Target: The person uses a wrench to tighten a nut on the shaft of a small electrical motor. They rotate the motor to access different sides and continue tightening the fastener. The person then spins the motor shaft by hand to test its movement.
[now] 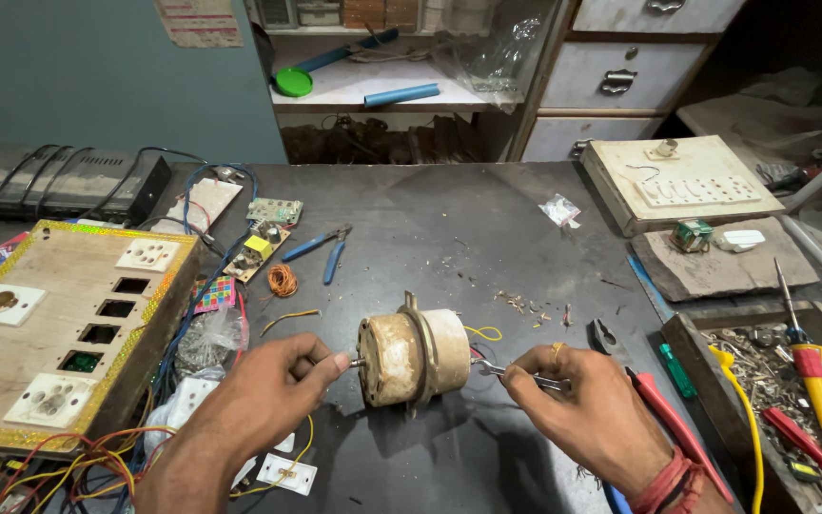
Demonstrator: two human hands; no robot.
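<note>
A dirty cream round motor (418,355) lies on its side in the middle of the dark workbench (468,219). My left hand (278,381) pinches the short shaft sticking out of its left face. My right hand (573,400) holds a small metal spanner (516,375) whose jaw end reaches the right back of the motor, by yellow and red wires (483,333).
A wooden switchboard (49,328) with sockets and loose wires lies at left. Blue-handled pliers (327,249) and a circuit board (259,249) sit behind. Red-handled pliers (654,400), a green tester (677,369) and a tool tray (782,381) are at right. A white panel (687,181) is at back right.
</note>
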